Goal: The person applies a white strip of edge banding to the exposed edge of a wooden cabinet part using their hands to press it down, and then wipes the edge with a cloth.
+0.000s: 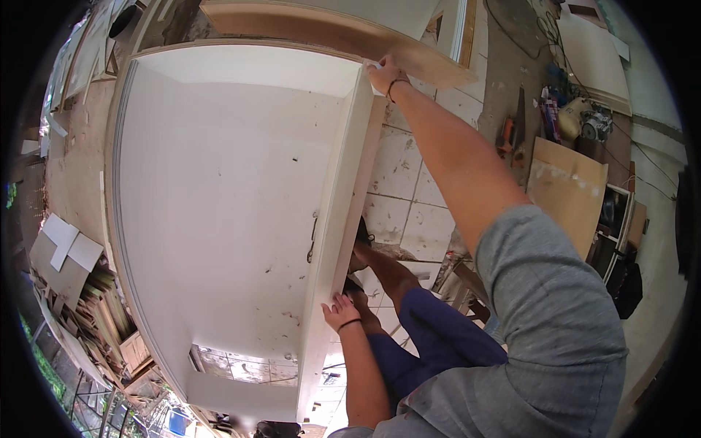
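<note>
A large white cabinet carcass (219,182) lies in front of me with its hollow side up; dark specks and small marks dot its inner panel. Along its right side runs a long white edge panel (332,219). My left hand (342,312) rests on the near part of that panel, fingers spread against it. At the far right corner, my right hand (387,75) has its fingers closed together against the panel's end. Something small and pale shows at those fingertips, too small to name. Beyond that corner lies a long brown-edged board (336,33).
Stacked wood offcuts (102,306) stand at the left. On the right floor are a handsaw (519,124), an orange-handled tool (505,135), a plywood sheet (566,186) and loose cables. Dirty white tiles (409,212) lie beside the cabinet, where my legs stand.
</note>
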A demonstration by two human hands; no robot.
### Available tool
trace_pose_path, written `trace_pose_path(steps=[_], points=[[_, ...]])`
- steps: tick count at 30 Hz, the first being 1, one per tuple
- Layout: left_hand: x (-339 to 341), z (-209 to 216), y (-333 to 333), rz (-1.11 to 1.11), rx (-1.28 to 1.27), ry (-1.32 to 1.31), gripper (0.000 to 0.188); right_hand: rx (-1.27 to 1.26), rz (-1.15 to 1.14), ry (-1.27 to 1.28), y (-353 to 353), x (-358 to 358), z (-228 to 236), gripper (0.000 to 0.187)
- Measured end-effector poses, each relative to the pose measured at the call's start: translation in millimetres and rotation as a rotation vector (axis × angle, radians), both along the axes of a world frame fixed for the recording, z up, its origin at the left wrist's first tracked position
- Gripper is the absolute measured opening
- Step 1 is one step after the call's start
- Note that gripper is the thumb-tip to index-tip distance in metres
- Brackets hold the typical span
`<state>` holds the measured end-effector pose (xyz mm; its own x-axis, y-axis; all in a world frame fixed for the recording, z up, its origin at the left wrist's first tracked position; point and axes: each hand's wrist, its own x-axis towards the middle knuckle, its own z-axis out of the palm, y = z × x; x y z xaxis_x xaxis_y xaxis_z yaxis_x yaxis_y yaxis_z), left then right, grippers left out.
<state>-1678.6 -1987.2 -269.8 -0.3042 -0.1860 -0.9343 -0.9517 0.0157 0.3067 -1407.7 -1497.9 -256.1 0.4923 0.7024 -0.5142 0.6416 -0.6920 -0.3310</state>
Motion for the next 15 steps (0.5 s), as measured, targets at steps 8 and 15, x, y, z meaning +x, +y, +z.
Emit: trace_pose_path(steps=[8, 15], points=[[-25.2, -26.9, -1.0, 0.183, -0.036, -0.212, 0.042, 0.066, 0.181, 0.198, -232.8, 35.1, 17.5, 0.053], [-24.1, -30.3, -14.7, 0.179, 0.309, -0.314, 0.069, -0.277, 0.020, 0.000, -502.5, 113.6, 65.1, 0.051]])
